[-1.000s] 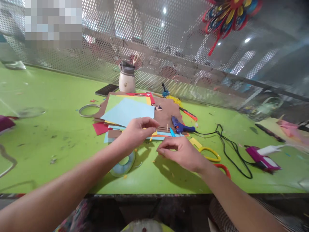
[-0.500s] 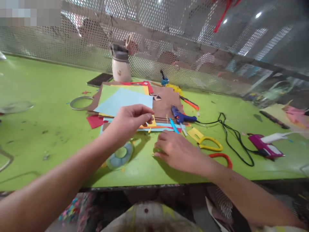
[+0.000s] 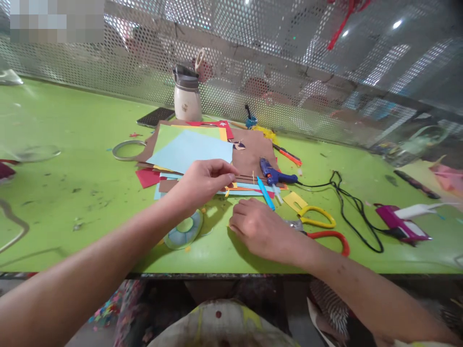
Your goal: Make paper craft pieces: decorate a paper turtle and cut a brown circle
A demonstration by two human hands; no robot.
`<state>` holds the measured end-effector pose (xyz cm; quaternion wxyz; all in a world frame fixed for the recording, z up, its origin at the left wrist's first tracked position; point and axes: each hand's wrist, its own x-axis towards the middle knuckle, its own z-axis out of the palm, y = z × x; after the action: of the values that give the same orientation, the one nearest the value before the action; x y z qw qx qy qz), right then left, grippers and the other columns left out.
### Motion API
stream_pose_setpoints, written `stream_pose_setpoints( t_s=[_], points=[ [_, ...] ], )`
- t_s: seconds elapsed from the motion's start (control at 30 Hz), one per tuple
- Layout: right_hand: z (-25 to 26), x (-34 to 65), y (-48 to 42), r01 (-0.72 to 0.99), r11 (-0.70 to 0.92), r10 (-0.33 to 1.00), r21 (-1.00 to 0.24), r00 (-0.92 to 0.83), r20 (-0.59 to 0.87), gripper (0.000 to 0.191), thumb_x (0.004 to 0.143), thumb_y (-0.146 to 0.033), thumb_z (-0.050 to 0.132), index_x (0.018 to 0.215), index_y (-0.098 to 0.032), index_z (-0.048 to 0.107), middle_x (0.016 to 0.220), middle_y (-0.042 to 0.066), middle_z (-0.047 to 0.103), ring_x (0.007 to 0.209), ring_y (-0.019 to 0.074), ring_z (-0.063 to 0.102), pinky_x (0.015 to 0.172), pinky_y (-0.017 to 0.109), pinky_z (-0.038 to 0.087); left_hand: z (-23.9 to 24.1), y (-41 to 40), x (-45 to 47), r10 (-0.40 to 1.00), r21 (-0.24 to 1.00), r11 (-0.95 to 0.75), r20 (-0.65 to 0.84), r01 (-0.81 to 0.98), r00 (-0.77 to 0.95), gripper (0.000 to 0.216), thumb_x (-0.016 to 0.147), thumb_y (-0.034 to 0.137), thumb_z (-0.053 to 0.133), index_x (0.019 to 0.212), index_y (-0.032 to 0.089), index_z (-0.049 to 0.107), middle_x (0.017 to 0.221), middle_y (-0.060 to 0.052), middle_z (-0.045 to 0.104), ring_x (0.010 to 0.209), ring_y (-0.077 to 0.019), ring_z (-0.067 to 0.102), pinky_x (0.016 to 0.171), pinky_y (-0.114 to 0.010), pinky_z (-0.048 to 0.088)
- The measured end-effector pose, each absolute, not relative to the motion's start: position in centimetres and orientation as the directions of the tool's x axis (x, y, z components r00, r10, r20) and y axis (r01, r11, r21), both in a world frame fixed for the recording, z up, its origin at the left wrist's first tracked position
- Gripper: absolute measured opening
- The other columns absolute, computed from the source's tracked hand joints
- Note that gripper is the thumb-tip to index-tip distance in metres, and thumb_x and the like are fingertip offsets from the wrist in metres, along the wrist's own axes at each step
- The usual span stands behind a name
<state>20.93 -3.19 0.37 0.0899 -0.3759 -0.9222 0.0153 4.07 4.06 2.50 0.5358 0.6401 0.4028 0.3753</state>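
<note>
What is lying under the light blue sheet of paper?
Edges of a green sheet, yellow paper and brown card show beneath the light blue sheet. What its middle covers cannot be seen, and the left hand hides part of its near edge.

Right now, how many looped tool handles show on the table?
2: a yellow handle, right of the right hand; a red handle, nearer the right forearm. More may be hidden.

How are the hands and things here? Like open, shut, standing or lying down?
Left hand: fingertips near thumb; can't tell if holding anything.
Right hand: fingers curled, back upward.
Bottle: upright, lid on.
Blue glue gun: lying on its side; hot or cold can't be seen.
Light blue paper: flat.
Yellow handle and red handle: spread apart.
Blue pen: lying down.
</note>
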Motion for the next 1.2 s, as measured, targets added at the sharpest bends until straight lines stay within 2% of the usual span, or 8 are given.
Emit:
stream_pose_setpoints(
  t_s=[0.13, 0.23, 0.37, 0.57, 0.7, 1.07, 1.2],
  points=[
    [1.1, 22.6, -2.2, 0.656, 0.644, 0.765, -0.393, -0.555, 0.328, 0.011, 0.090, -0.008, 0.062, 0.082, -0.012, 0.069, 0.080, 0.006, 0.069, 0.077, 0.0169, 0.063, 0.072, 0.028, 0.047, 2.6, 3.8, 4.1, 0.861, 0.982, -0.075, -0.024, 0.175, 0.507, 0.025, 0.073, 0.038, 0.071, 0.081, 0.014, 0.071, 0.070, -0.001, 0.067, 0.066, -0.0145, 0.057, 0.064, -0.027, 0.042],
    [2.3, 23.5, -1.8, 0.546, 0.666, 0.746, -0.509, -0.463, 0.479, 0.012, 0.090, -0.006, 0.063, 0.082, -0.013, 0.068, 0.079, 0.005, 0.068, 0.075, 0.0140, 0.061, 0.071, 0.026, 0.047, 2.9, 3.4, 4.1, 0.799, 0.978, -0.063, -0.070, 0.199, 0.598, 0.031, 0.076, 0.044, 0.069, 0.075, 0.013, 0.071, 0.067, -0.003, 0.067, 0.063, -0.0149, 0.057, 0.061, -0.027, 0.044],
    [3.2, 24.1, -2.0, 0.558, 0.733, 0.664, -0.389, -0.465, 0.585, 0.013, 0.093, -0.007, 0.059, 0.084, -0.011, 0.068, 0.077, 0.006, 0.064, 0.074, 0.0155, 0.055, 0.070, 0.028, 0.044, 2.7, 2.9, 4.0, 0.728, 0.986, -0.036, -0.085, 0.162, 0.680, 0.039, 0.084, 0.052, 0.063, 0.078, 0.014, 0.070, 0.076, -0.005, 0.071, 0.067, -0.0145, 0.060, 0.066, -0.027, 0.049],
    [3.2, 24.2, -2.5, 0.599, 0.746, 0.642, -0.290, -0.532, 0.551, 0.018, 0.097, -0.009, 0.052, 0.086, -0.009, 0.067, 0.081, 0.010, 0.066, 0.078, 0.0188, 0.055, 0.078, 0.035, 0.046, 1.7, 3.0, 4.0, 0.689, 0.993, -0.015, -0.072, 0.114, 0.721, 0.038, 0.088, 0.050, 0.062, 0.078, 0.014, 0.068, 0.075, -0.002, 0.068, 0.068, -0.0132, 0.058, 0.065, -0.025, 0.048],
    [3.3, 24.1, -2.7, 0.613, 0.751, 0.630, -0.247, -0.554, 0.544, 0.022, 0.099, -0.010, 0.049, 0.085, -0.008, 0.067, 0.079, 0.011, 0.064, 0.076, 0.0194, 0.052, 0.075, 0.036, 0.046, 2.1, 2.9, 4.0, 0.692, 0.992, 0.002, -0.093, 0.127, 0.716, 0.033, 0.088, 0.045, 0.062, 0.079, 0.014, 0.067, 0.076, -0.002, 0.067, 0.069, -0.0131, 0.058, 0.067, -0.026, 0.048],
    [2.7, 24.3, -2.5, 0.606, 0.720, 0.679, -0.338, -0.515, 0.523, 0.018, 0.098, -0.010, 0.051, 0.092, -0.008, 0.068, 0.085, 0.012, 0.067, 0.080, 0.0192, 0.060, 0.073, 0.031, 0.047, 2.1, 2.9, 4.1, 0.700, 0.977, -0.089, -0.077, 0.194, 0.710, 0.031, 0.086, 0.043, 0.058, 0.077, 0.015, 0.067, 0.073, -0.002, 0.066, 0.069, -0.0147, 0.057, 0.067, -0.028, 0.047],
    [2.7, 24.3, -2.7, 0.604, 0.680, 0.725, -0.416, -0.472, 0.501, 0.017, 0.096, -0.009, 0.054, 0.089, -0.010, 0.069, 0.082, 0.009, 0.068, 0.076, 0.0165, 0.061, 0.071, 0.028, 0.046, 2.5, 2.8, 4.1, 0.709, 0.965, -0.124, -0.077, 0.232, 0.701, 0.031, 0.085, 0.044, 0.056, 0.077, 0.015, 0.066, 0.073, -0.003, 0.065, 0.069, -0.0156, 0.057, 0.068, -0.029, 0.046]
  ],
)
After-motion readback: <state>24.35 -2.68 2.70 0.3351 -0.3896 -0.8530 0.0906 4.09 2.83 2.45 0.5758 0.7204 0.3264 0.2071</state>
